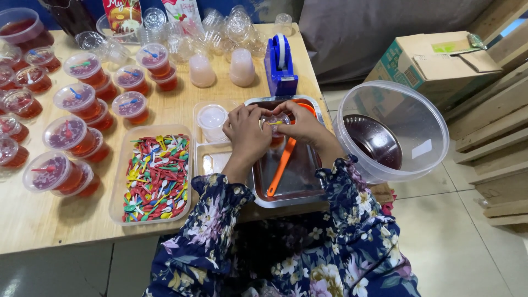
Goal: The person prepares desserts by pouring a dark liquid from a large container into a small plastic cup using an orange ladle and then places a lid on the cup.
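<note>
Both hands meet over the rectangular steel tray (308,190) at the counter's (66,225) right end. Left hand (246,133) and right hand (300,122) are clamped together on one small clear plastic cup (276,119), held just above the tray; fingers of both wrap its rim and sides. Something yellow shows at the cup's top, too small to identify.

An orange plastic ladle (281,165) lies diagonally in the tray, bowl end under the right hand. The tray floor carries a film of dark red liquid.

Just left of the tray: a clear plastic tray (204,144) with a lidded empty cup in it. Left of that, a shallow clear tub full of small multicoloured plastic spoons (155,177).

Far left of the counter: rows of sealed clear cups of red jelly (74,135), stacked two high, each with a spoon on the lid. At the back, a heap of empty clear cups (225,27) and a blue tape dispenser (280,66).

Right of the counter, a large clear round plastic tub (426,118) with a steel bowl (373,140) inside. A cardboard box (434,60) sits beyond it.
</note>
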